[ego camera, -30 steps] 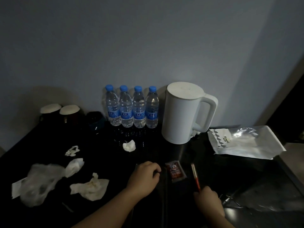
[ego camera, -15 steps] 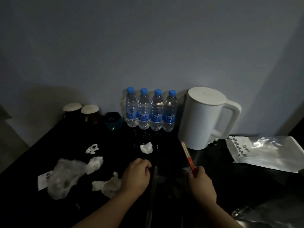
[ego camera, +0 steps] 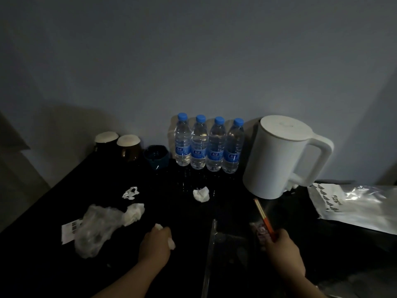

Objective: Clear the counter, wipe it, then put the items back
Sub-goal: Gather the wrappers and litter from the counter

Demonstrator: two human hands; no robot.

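Crumpled tissue (ego camera: 171, 243) has gone up into the left hand (ego camera: 155, 246) at lower centre, right hand (ego camera: 283, 248) gripping a red stick (ego camera: 265, 218): clearing's begun.

bottles (ego camera: 207, 145) left of kettle (ego camera: 277, 158)

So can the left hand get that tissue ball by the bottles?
Probably yes: only bare counter lies between the left hand and the tissue ball. But it grips a wad, so taking more may be awkward.
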